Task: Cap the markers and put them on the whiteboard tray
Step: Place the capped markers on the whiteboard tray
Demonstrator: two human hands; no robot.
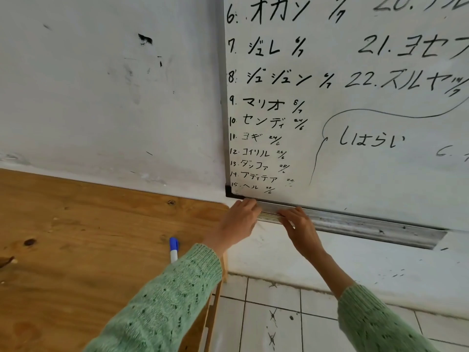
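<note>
A metal whiteboard tray [368, 226] runs along the bottom edge of the whiteboard [355, 148]. At its left end a pale marker [269, 216] lies along the tray. My left hand [237, 221] curls over the marker's left end, and my right hand [300, 228] presses its fingers on the right end. The marker's ends and cap are hidden by my fingers. A second marker with a blue cap [173, 248] lies on the wooden table [76, 237], its lower part hidden behind my left sleeve.
The whiteboard is covered in black handwriting. The table's right edge stops just left of the tray. Below the tray are a white wall and a tiled floor [274, 313]. The tray stretches on to the right.
</note>
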